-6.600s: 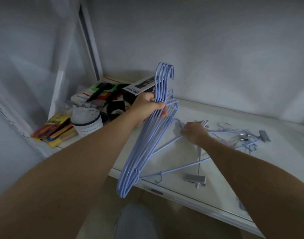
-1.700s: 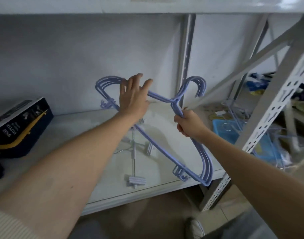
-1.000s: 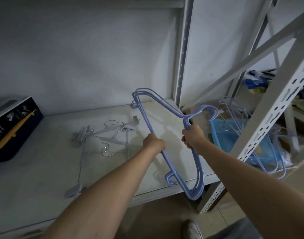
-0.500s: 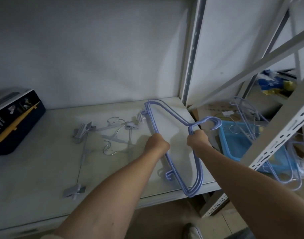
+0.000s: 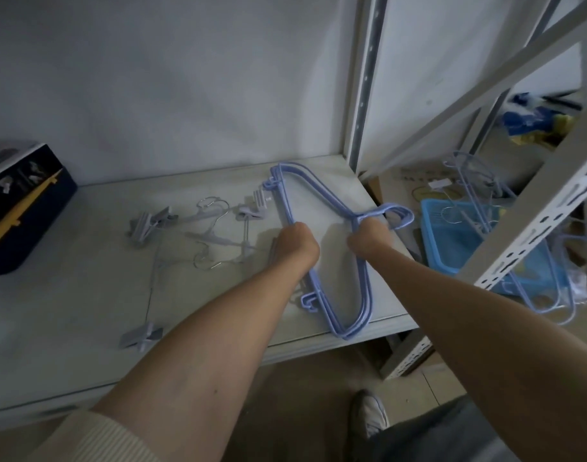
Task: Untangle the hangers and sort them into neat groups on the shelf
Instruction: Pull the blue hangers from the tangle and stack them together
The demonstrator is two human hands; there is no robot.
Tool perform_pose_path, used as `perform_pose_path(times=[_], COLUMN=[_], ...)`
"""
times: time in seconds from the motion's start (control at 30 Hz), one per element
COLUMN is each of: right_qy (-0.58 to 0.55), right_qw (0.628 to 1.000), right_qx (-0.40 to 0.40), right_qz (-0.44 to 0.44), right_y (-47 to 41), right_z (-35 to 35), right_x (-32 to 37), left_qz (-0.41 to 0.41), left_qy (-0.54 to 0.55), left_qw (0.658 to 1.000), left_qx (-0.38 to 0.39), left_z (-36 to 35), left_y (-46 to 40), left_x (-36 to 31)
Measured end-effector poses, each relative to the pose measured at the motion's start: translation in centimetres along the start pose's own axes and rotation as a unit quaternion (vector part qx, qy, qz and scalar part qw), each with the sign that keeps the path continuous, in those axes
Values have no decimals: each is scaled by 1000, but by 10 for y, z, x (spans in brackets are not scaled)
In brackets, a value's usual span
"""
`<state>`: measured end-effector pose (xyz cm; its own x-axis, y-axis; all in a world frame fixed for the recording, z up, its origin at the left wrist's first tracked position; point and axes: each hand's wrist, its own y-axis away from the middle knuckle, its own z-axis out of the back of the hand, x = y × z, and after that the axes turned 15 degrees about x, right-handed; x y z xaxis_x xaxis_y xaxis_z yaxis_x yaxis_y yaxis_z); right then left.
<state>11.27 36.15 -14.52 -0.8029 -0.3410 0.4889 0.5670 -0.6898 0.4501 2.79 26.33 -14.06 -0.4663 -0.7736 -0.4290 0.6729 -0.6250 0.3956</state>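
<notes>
Since 0.5 s ago I've lowered the blue hanger stack [image 5: 332, 295] onto the shelf [image 5: 85, 295], centre-right of frame. Left hand [image 5: 297, 243] & right hand [image 5: 368, 240] both fisted on it; long axis runs upper-left to lower-right.

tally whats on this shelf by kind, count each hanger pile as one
blue hanger stack: 1
grey clip-hanger tangle: 1
dark box: 1
total: 3

Single head view, close, facing forward-down over shelf [image 5: 85, 295] from front
</notes>
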Motion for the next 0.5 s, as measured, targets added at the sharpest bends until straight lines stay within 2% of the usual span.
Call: perform_pose_path(times=[0.37, 0.5], right_qy=[-5, 22], right_qw=[997, 998], right_qx=[-55, -33], right_qz=[49, 41], right_y=[5, 8], right_z=[-1, -1], right_x=[-9, -6], left_qz=[3, 1], left_qy=[-4, 15], left_qw=[1000, 1000], left_qx=[-15, -11], left_z=[-5, -2], left_y=[12, 13], left_x=[0, 4])
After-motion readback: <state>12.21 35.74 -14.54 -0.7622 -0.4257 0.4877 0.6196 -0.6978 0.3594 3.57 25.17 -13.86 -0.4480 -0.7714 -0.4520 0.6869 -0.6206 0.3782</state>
